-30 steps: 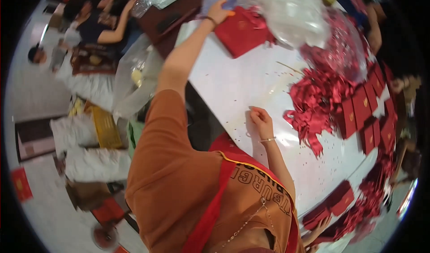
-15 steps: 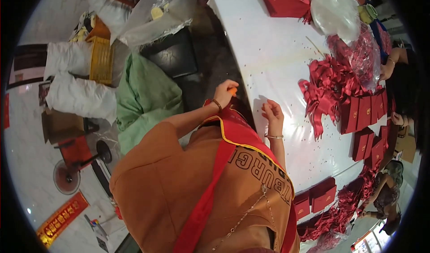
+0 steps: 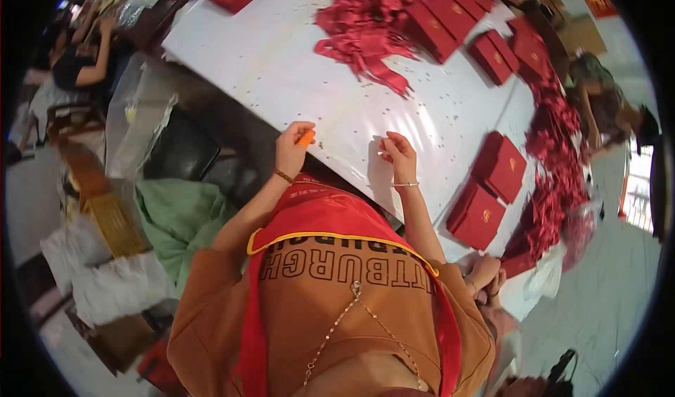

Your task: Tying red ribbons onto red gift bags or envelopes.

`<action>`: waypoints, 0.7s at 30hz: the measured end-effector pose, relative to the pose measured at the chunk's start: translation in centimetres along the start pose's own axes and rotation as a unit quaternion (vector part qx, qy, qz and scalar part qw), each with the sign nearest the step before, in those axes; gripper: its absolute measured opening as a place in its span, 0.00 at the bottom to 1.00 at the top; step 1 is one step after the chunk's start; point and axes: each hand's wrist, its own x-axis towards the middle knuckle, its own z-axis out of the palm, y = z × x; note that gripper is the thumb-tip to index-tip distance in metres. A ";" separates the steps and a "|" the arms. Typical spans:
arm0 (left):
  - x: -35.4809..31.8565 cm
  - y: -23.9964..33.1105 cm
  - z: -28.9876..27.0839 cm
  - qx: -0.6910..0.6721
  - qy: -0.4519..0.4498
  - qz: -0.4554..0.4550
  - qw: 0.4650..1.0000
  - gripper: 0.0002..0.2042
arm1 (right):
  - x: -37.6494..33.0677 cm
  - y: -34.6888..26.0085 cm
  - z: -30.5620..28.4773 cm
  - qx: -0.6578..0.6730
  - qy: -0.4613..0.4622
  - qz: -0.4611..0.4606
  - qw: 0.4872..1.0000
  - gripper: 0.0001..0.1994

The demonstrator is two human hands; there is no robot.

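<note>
While hands hover, left hand (image 3: 292, 149) pinches orange piece (image 3: 306, 138).

White table (image 3: 295, 66), red ribbon heap (image 3: 365, 35), flat red boxes (image 3: 492, 186)

Red boxes (image 3: 499, 166), ribbon heap (image 3: 365, 35), perhaps green cloth (image 3: 179, 210).
</note>
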 end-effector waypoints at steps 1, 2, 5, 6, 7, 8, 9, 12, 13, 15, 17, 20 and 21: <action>0.8 0.8 0.6 0.005 -0.020 0.004 1.000 0.07 | -0.1 -0.1 -0.9 0.011 0.017 -0.005 1.000 0.12; 2.0 1.4 1.2 0.017 -0.053 0.023 0.998 0.08 | -0.1 -0.1 -1.8 0.028 0.038 -0.012 0.999 0.13; 6.2 2.9 2.9 0.092 -0.113 0.108 0.983 0.08 | -0.2 -0.7 -3.1 0.054 0.077 -0.030 0.995 0.13; 7.7 3.3 3.6 0.147 -0.126 0.172 0.966 0.09 | -0.2 -1.1 -3.0 0.053 0.086 -0.040 0.994 0.13; 9.4 3.6 4.4 0.212 -0.146 0.254 0.932 0.09 | -0.3 -1.6 -2.6 0.053 0.096 -0.037 0.993 0.13; 11.1 4.1 5.5 0.272 -0.164 0.336 0.887 0.10 | -0.3 -1.5 -2.2 0.061 0.104 -0.040 0.992 0.13; 12.5 4.5 6.7 0.332 -0.196 0.374 0.843 0.13 | -0.2 -1.2 -1.7 0.069 0.106 -0.038 0.991 0.13; 15.6 5.7 10.3 0.469 -0.239 0.451 0.721 0.19 | 0.9 0.5 -1.0 0.056 0.105 -0.031 0.992 0.13; 16.3 5.8 10.9 0.544 -0.245 0.480 0.643 0.22 | 0.9 0.9 -0.4 0.053 0.115 -0.033 0.991 0.13; 17.7 6.0 10.7 0.598 -0.295 0.435 0.605 0.22 | 1.0 1.2 0.2 0.072 0.134 -0.039 0.988 0.13; 19.6 6.0 9.9 0.651 -0.326 0.396 0.560 0.24 | 1.3 1.3 0.3 0.097 0.162 -0.041 0.981 0.12; 21.5 4.9 6.9 0.646 -0.294 0.387 0.588 0.24 | 1.4 1.2 0.8 0.133 0.208 -0.047 0.968 0.12; 21.6 5.4 5.9 0.660 -0.282 0.357 0.598 0.24 | 1.2 1.2 1.0 0.142 0.224 -0.049 0.963 0.11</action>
